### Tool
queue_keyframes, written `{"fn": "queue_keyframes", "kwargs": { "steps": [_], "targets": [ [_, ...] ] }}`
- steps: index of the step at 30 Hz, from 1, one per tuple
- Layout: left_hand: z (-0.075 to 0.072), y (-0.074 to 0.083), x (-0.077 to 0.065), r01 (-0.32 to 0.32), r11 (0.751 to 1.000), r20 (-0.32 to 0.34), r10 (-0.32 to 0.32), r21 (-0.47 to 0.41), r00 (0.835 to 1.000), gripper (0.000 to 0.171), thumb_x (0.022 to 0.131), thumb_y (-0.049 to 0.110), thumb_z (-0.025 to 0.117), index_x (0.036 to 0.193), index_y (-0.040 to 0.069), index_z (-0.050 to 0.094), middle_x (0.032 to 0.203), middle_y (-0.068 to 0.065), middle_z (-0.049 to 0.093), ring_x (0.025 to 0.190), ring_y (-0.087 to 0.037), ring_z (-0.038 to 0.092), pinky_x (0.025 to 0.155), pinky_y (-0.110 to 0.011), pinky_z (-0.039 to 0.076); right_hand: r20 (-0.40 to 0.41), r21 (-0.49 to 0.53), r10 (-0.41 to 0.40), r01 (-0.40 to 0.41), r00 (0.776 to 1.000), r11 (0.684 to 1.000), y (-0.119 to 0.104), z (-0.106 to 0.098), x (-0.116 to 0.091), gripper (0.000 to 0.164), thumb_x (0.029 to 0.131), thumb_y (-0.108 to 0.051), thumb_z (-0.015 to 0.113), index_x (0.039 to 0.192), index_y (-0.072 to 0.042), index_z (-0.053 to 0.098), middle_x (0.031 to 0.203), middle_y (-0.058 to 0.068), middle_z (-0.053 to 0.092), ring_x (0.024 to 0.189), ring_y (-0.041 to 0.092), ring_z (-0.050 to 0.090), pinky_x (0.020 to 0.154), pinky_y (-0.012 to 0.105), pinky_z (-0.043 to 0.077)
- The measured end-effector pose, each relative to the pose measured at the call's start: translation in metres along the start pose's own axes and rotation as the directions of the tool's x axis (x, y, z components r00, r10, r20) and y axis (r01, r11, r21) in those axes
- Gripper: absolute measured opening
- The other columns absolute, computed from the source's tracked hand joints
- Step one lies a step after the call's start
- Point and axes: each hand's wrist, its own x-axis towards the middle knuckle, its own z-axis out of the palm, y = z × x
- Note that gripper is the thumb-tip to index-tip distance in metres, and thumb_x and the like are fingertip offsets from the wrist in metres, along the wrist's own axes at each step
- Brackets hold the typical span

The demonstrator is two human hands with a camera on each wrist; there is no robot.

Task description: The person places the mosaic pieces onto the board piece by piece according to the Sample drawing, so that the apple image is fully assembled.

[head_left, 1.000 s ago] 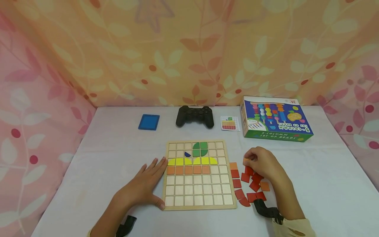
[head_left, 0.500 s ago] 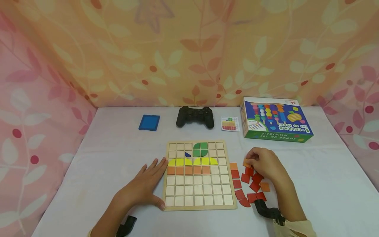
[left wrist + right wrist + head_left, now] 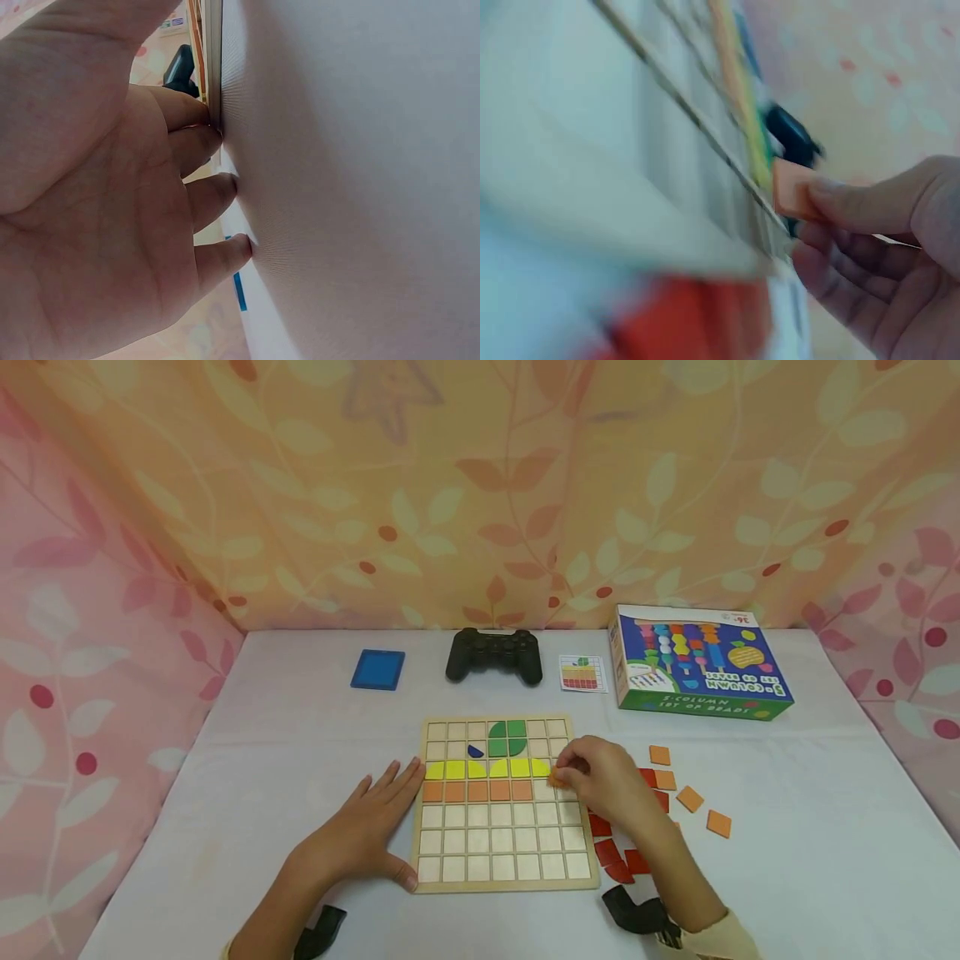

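My right hand (image 3: pixel 607 781) pinches an orange square tile (image 3: pixel 789 189) between thumb and fingers, close over the right side of a wooden grid board (image 3: pixel 506 887). A row of orange squares (image 3: pixel 477 791) fills much of one grid row, just left of that tile. Above it lie yellow rounded tiles (image 3: pixel 455 769), green tiles (image 3: pixel 498 747) forming a leaf shape, and a small dark blue piece (image 3: pixel 475 751). With fingers spread, my left hand (image 3: pixel 360 839) rests along the board's left edge, its thumb at the near corner. Fingertips (image 3: pixel 238 247) touch the white cloth in the left wrist view.
Loose red tiles (image 3: pixel 637 862) and orange tiles (image 3: pixel 718 824) lie right of the board, some hidden beneath my right arm. Along the back are a blue square tray (image 3: pixel 377 669), a black game controller (image 3: pixel 493 656), a pattern card (image 3: pixel 582 673) and a toy box (image 3: pixel 701 664).
From the loose tiles, my right hand has moved left to the board, carrying an orange tile. Orange tiles formerly hidden beneath it now show. My left hand has stayed in place.
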Motion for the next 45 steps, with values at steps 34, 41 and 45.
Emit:
{"fn": "queue_keyframes", "kwargs": {
  "steps": [34, 41, 45],
  "targets": [
    [0.0, -0.002, 0.001, -0.003, 1.0, 0.007, 0.003, -0.008, 1.0, 0.145, 0.047, 0.066, 0.09, 0.161, 0.013, 0.018, 0.166, -0.001, 0.013, 0.153, -0.03, 0.004, 0.118, -0.06, 0.007, -0.059, -0.103, 0.312, -0.317, 0.948, 0.943, 0.088, -0.071, -0.005, 0.021, 0.092, -0.011, 0.072, 0.107, 0.004, 0.072, 0.106, 0.023, 0.057, 0.093, 0.037, 0.053, 0.077, 0.053, 0.052],
    [0.001, -0.002, 0.001, -0.003, 1.0, 0.003, 0.003, -0.003, 1.0, 0.145, 0.047, 0.067, 0.09, 0.161, 0.013, 0.018, 0.166, -0.001, 0.013, 0.153, -0.03, 0.004, 0.118, -0.059, 0.007, -0.019, -0.102, 0.297, -0.297, 0.955, 0.949, 0.092, -0.074, -0.006, 0.02, 0.092, -0.012, 0.072, 0.105, 0.003, 0.071, 0.103, 0.02, 0.056, 0.09, 0.033, 0.053, 0.07, 0.043, 0.054],
    [0.001, -0.002, 0.001, 0.002, 1.0, 0.005, -0.002, 0.005, 1.0, 0.146, 0.046, 0.067, 0.09, 0.162, 0.014, 0.017, 0.165, 0.0, 0.012, 0.153, -0.029, 0.003, 0.119, -0.058, 0.006, 0.027, -0.104, 0.293, -0.289, 0.956, 0.952, 0.093, -0.079, -0.008, 0.026, 0.089, -0.014, 0.076, 0.107, 0.004, 0.07, 0.103, 0.019, 0.055, 0.088, 0.031, 0.052, 0.064, 0.035, 0.053]
  ]
}}
